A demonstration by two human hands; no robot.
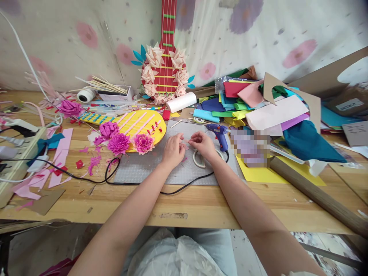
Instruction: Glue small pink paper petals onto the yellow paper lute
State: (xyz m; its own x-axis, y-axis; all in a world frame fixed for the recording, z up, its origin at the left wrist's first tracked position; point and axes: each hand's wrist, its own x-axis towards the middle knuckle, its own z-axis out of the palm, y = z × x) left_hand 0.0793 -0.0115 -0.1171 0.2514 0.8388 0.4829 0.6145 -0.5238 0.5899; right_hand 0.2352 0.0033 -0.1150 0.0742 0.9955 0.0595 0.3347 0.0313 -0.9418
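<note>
Crosswise pink strip (186, 145) between left hand (173, 150), right hand (203, 144)

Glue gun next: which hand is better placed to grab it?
Right. The right hand sits just beside the blue glue gun; the left hand is farther, across the small pink piece both pinch.

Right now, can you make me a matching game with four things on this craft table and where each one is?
Things:
1. glue gun
2. scissors
3. pink paper flowers
4. red guitar

Places:
A. leaning on the flowered cloth at the back
B. lying by the wrist of the right hand
C. at the yellow board, left of the left hand
D. standing just right of the right hand

Pairs: 1-D, 2-B, 3-C, 4-A
</note>
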